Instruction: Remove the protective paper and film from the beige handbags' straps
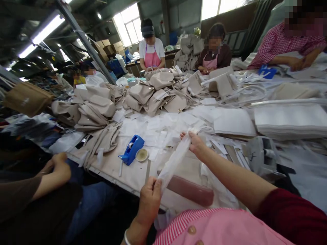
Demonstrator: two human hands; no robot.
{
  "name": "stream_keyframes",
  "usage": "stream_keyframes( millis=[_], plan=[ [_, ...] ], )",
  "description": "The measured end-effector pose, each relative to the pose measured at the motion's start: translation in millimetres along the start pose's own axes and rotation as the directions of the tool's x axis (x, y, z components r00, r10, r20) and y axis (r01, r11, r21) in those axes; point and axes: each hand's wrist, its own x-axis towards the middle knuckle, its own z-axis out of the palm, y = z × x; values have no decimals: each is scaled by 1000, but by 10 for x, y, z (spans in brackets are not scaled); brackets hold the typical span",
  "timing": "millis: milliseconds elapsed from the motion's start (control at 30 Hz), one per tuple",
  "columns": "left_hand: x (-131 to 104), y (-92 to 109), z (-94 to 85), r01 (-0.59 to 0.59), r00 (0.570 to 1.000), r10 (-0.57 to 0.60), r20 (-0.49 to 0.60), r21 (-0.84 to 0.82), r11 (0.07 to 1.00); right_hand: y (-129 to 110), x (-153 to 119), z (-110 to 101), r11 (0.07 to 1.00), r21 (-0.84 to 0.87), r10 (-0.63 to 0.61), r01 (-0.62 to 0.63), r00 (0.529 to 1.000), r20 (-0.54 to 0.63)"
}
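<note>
A strip of thin, whitish, see-through sheeting (173, 163) is stretched slantwise between my two hands above the table. My left hand (150, 197) grips its near end, thumb on top and fingers curled. At the far end, my right hand (195, 143) pinches the sheeting between thumb and fingers. Beneath it lies a long dusty-pink block (190, 190) near the table edge. Left of the strip are a blue tape dispenser (133, 149) and a small round dish or lid (142, 155).
Beige bags (160, 90) are heaped across the middle of the table. White sheets (291, 119) are stacked at right, beside a grey tape dispenser (263, 156). A seated person's arm (52, 173) is close at left. Several co-workers sit or stand behind the table.
</note>
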Motion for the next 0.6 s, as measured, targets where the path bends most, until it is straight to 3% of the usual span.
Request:
stream_keyframes(
  millis=[100, 200, 233, 333, 400, 600],
  plan=[
    [172, 144, 62, 58, 998, -57, 7, -98, 994, -3, -267, 5, 980, 92, 162, -176, 977, 140],
    [368, 248, 176, 9, 999, -4, 35, -157, 988, 50, -585, 95, 915, -28, 385, -403, 848, 364],
    [425, 267, 219, -4, 998, 15, 63, -175, 985, 77, -665, 138, 911, -94, 406, -400, 838, 364],
    [559, 294, 332, -20, 990, 49, 129, -214, 977, 151, -783, 250, 948, -220, 281, -229, 927, 247],
    [628, 309, 384, -22, 990, 53, 129, -231, 973, 187, -805, 276, 952, -274, 200, -139, 956, 212],
    [751, 401, 511, -1, 993, 34, 115, -278, 961, 277, -983, 223, 932, -355, 173, -69, 948, 268]
  ],
)
